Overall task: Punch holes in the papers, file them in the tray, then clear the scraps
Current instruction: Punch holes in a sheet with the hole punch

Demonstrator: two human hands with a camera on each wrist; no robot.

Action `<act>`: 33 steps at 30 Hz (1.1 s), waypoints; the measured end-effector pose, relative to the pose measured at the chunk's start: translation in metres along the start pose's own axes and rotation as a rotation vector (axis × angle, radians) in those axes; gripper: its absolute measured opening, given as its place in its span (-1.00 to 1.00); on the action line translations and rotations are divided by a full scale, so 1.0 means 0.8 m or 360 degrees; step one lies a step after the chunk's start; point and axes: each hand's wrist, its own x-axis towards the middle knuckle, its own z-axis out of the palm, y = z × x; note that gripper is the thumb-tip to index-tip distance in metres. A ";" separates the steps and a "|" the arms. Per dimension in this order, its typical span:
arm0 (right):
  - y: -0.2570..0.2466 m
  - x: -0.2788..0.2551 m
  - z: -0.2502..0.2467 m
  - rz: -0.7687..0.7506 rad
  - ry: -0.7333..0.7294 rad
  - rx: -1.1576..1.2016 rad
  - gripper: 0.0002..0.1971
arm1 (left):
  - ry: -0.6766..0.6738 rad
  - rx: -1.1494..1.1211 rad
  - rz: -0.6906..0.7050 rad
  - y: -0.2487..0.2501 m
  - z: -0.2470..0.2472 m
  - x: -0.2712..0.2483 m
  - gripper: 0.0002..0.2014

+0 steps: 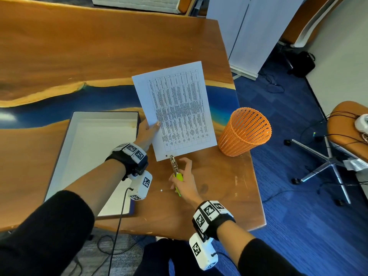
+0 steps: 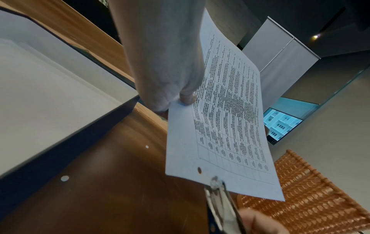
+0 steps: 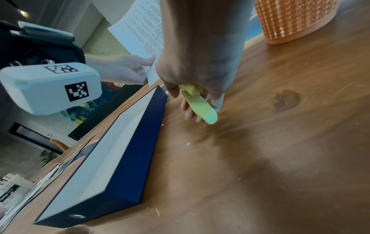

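Observation:
My left hand pinches the left edge of a printed sheet of paper, held above the table. One punched hole shows near the sheet's near edge. My right hand grips a hole punch by its yellow-green handles. The punch's metal head sits on the paper's near edge, just right of the hole. The tray, white inside with dark blue walls, lies on the table to the left. Small round paper scraps lie on the wood between tray and punch.
An orange mesh waste basket stands at the table's right edge. Beyond that edge are blue carpet, chair legs and cables. The wooden table with a blue resin stripe stretches away to the left and back.

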 end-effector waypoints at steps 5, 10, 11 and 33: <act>0.009 0.005 -0.012 0.0224 0.0056 -0.0101 -0.83 | -0.0033 0.0033 0.0031 -0.006 -0.011 0.006 -0.62; 0.008 0.008 -0.028 0.0295 0.0144 -0.0020 -0.81 | -0.0055 0.0053 0.0038 -0.010 -0.020 0.011 -0.62; 0.008 0.008 -0.031 0.0295 0.0153 -0.0019 -0.81 | -0.0054 0.0058 0.0032 -0.011 -0.020 0.012 -0.62; 0.002 0.010 -0.025 0.0225 0.0097 -0.0197 -0.76 | -0.0164 0.0038 0.0067 -0.013 -0.018 0.005 -0.63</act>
